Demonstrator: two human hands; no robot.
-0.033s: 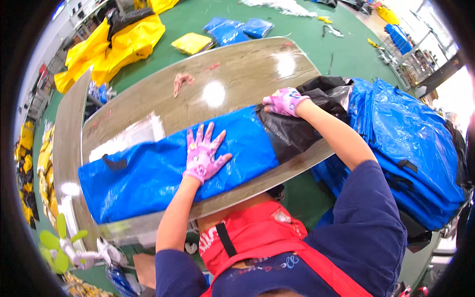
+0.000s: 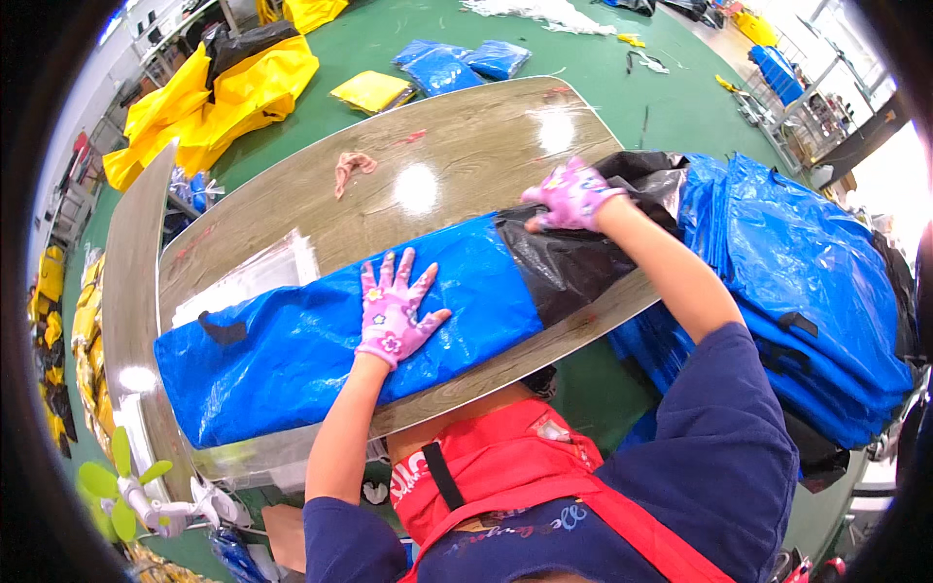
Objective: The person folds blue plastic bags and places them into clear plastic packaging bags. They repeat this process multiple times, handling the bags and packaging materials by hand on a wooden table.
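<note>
A long folded blue tarpaulin piece (image 2: pixel 277 340) with a black end section (image 2: pixel 564 267) lies across the wood-grain table (image 2: pixel 466 146). A short black strap (image 2: pixel 224 330) shows near its left end. My left hand (image 2: pixel 394 311), in a pink flowered glove with bare fingertips, rests flat on the blue part, fingers spread. Over the black section, close to its far edge, is my right hand (image 2: pixel 573 197) in a matching glove. Its thumb stands apart from the fingers, and nothing shows between them; slight blur hides whether it touches the sheet.
A tall stack of folded blue tarpaulin pieces (image 2: pixel 797 282) stands right of the table. Clear plastic bags (image 2: pixel 258 282) and a crumpled pinkish scrap (image 2: pixel 353 170) lie on the tabletop. At the lower left is a green-bladed fan (image 2: pixel 126 486). Yellow sheeting (image 2: pixel 224 107) lies beyond the table.
My right hand has lifted slightly, its thumb now apart from its fingers. My left hand stays flat on the blue part. The whole view has shifted a little.
</note>
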